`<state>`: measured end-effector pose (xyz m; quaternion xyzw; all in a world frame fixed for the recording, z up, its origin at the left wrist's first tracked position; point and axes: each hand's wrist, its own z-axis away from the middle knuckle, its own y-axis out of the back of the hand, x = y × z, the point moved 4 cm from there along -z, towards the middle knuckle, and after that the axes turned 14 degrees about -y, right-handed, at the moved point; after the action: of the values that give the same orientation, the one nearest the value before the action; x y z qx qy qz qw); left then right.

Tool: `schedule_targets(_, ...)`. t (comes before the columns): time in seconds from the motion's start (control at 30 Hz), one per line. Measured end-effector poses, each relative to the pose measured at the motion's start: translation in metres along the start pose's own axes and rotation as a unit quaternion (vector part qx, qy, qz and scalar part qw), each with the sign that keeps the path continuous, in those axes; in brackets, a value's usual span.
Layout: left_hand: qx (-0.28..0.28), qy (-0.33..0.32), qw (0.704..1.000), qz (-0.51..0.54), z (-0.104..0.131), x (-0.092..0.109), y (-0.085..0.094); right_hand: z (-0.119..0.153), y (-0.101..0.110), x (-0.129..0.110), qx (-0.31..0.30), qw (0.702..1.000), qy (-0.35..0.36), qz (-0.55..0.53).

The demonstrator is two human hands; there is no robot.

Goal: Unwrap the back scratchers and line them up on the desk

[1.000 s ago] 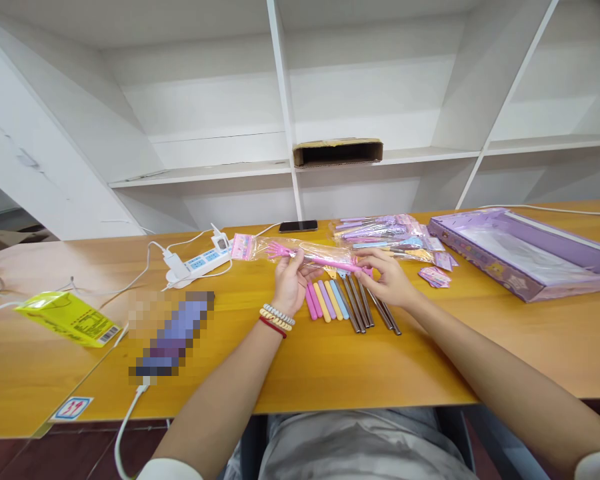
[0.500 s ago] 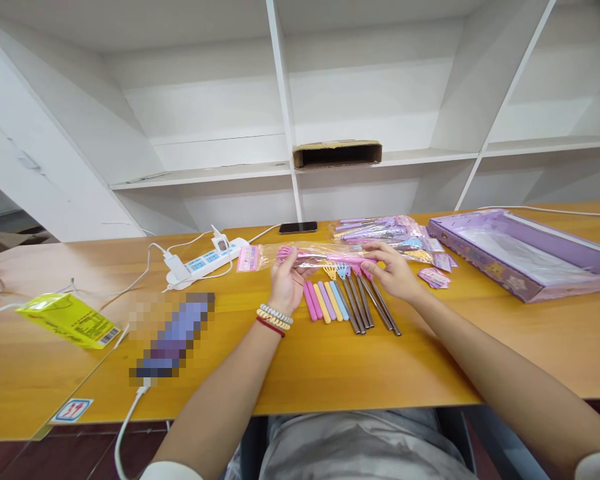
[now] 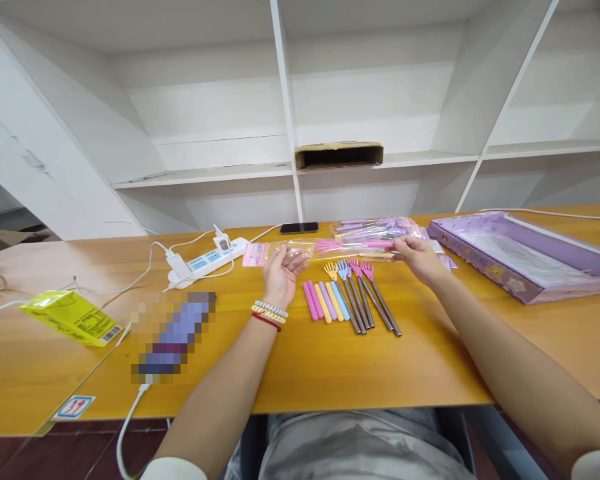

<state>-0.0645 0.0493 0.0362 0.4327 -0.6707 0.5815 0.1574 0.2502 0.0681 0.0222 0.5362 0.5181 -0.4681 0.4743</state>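
Note:
My left hand (image 3: pixel 281 279) has a clear plastic sleeve (image 3: pixel 305 247) between thumb and fingers, with a pink header card (image 3: pixel 254 255) sticking out beyond it. A pink back scratcher (image 3: pixel 347 245) lies along the sleeve, its hand-shaped head pointing left. My right hand (image 3: pixel 420 259) pinches its handle end. How far the scratcher sits inside the film I cannot tell. Below the hands, several metal scratcher rods (image 3: pixel 366 300) with yellow, blue, purple and pink heads lie side by side. Left of them is a row of coloured handle sleeves (image 3: pixel 325 302).
Bagged scratchers (image 3: pixel 370 227) are piled behind my right hand. A purple open box (image 3: pixel 523 290) stands at the right. Leftward are a power strip (image 3: pixel 207 260), a phone (image 3: pixel 177 333) on a cable and a yellow packet (image 3: pixel 73 320). Another phone (image 3: pixel 299 228) lies near the shelves.
My right hand has moved right with the back scratcher, whose head has slid away from my left hand. My left hand's fingers have loosened and now rest around the sleeve alone.

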Motion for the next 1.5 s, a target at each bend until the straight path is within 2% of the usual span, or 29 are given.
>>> schedule_targets(0.1, 0.018, -0.013, 1.000, -0.004, -0.006, 0.003, 0.007, -0.003, 0.010, 0.003, 0.005, 0.988, -0.046, -0.144)
schedule_targets(0.27, 0.041, -0.004, 0.999, -0.007, -0.013, 0.003, 0.016, -0.005, 0.026, 0.005, 0.098, 0.936, -0.106, -0.321)
schedule_targets(0.37, 0.044, 0.009, 0.999, -0.002, -0.015, 0.001, 0.019, -0.004, 0.035, 0.005, 0.153, 0.895, -0.110, -0.405)
schedule_targets(0.47, 0.024, 0.034, 0.999, 0.004, -0.015, -0.002, 0.019, -0.004, 0.039, 0.003, 0.146, 0.878, -0.091, -0.448)
schedule_targets(0.67, -0.090, 0.129, 0.987, -0.027, -0.007, -0.011, 0.013, -0.001, 0.025, -0.009, 0.016, 0.900, -0.060, -0.431)
schedule_targets(0.73, -0.113, 0.144, 0.982, -0.041, -0.003, -0.013, 0.011, 0.002, 0.017, -0.012, -0.037, 0.917, -0.068, -0.392)
schedule_targets(0.8, -0.126, 0.156, 0.978, -0.049, 0.001, -0.014, 0.010, 0.005, 0.009, -0.013, -0.062, 0.938, -0.087, -0.331)
schedule_targets(0.9, -0.149, 0.165, 0.973, -0.060, 0.005, -0.015, 0.008, 0.009, 0.001, -0.009, -0.062, 0.960, -0.127, -0.244)
schedule_targets(1.07, -0.180, 0.167, 0.965, -0.092, 0.007, -0.016, 0.006, 0.011, -0.012, -0.006, -0.080, 0.966, -0.157, -0.192)
schedule_targets(1.2, -0.213, 0.160, 0.959, -0.093, 0.007, -0.011, 0.006, 0.010, -0.013, -0.003, -0.028, 0.977, -0.146, -0.152)
schedule_targets(1.37, -0.185, 0.182, 0.964, -0.061, -0.001, -0.003, 0.016, 0.006, -0.011, 0.006, -0.003, 0.986, -0.127, -0.107)
schedule_targets(1.5, -0.079, 0.110, 0.991, -0.012, -0.017, 0.002, 0.024, 0.003, -0.012, 0.013, 0.001, 0.989, -0.128, -0.080)
